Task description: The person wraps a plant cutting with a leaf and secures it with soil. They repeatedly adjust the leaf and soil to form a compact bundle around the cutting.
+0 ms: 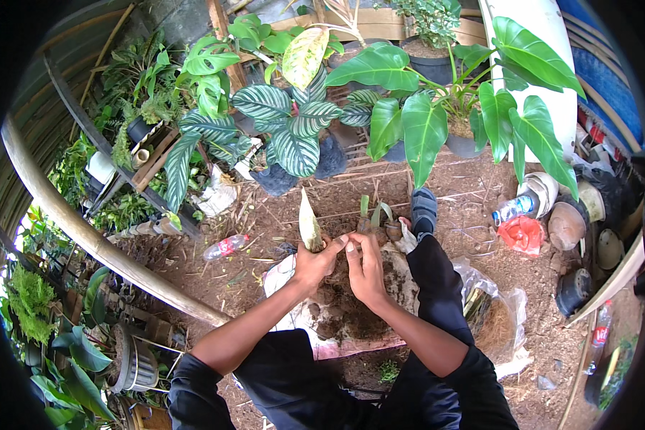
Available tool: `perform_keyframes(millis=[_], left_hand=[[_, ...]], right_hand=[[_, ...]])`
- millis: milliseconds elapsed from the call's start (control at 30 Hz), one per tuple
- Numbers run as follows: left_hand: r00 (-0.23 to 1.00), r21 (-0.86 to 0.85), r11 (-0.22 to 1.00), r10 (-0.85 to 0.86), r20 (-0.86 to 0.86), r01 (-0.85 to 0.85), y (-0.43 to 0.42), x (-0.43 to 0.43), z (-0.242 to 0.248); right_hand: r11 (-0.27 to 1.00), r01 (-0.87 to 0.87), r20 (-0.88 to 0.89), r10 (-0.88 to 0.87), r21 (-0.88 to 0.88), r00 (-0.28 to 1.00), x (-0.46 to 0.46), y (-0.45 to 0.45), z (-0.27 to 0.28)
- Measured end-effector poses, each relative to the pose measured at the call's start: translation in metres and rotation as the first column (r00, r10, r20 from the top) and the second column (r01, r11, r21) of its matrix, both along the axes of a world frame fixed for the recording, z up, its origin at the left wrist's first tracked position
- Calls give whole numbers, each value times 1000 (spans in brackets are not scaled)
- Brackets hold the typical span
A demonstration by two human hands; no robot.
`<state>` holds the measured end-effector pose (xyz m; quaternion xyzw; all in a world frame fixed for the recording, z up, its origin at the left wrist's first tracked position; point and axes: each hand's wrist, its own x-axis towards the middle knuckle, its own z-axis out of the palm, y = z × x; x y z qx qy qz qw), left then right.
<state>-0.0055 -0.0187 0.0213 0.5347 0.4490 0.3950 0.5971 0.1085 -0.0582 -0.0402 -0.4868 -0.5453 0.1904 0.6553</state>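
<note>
My left hand [315,264] grips the lower end of a pale, pointed, thick leaf [308,220], which stands up above the fist. Close beside it is my right hand [366,266], its thumb and bent fingers meeting the left fingertips. Whether something small is pinched there is hidden by the fingers. Under both hands, dark loose soil [344,312] is heaped on a whitish sack [403,269] spread over the ground. Just beyond the right hand stand small green seedlings [379,215] with brownish, rounded bases.
Potted plants with striped leaves [295,145] and broad green leaves [424,129] line the far side. Plastic bottles [226,247] [513,208] lie left and right. A clear bag of brown fibre [494,322] sits by my right leg. A bamboo pole [113,247] curves along the left.
</note>
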Motion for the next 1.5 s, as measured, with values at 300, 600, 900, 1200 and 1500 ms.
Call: perform_keyframes(millis=[300,600,900,1200,1500], left_hand=[[991,-19,992,-129,-34,128,-2,0,1],[989,-14,992,-125,74,126,0,0,-6],[974,-77,974,-204,96,211,-1,-3,-1],[991,-46,990,-132,-19,131,-1,-2,-5],[981,-21,992,-122,-151,121,-4,-1,2]], right_hand=[[999,-25,-64,23,-27,998,1,0,-1],[998,-33,-98,28,-56,995,2,0,1],[997,-68,-123,64,-27,990,1,2,1],[995,-83,-132,75,-59,988,1,2,-2],[994,-89,-126,82,-56,989,0,5,-7]])
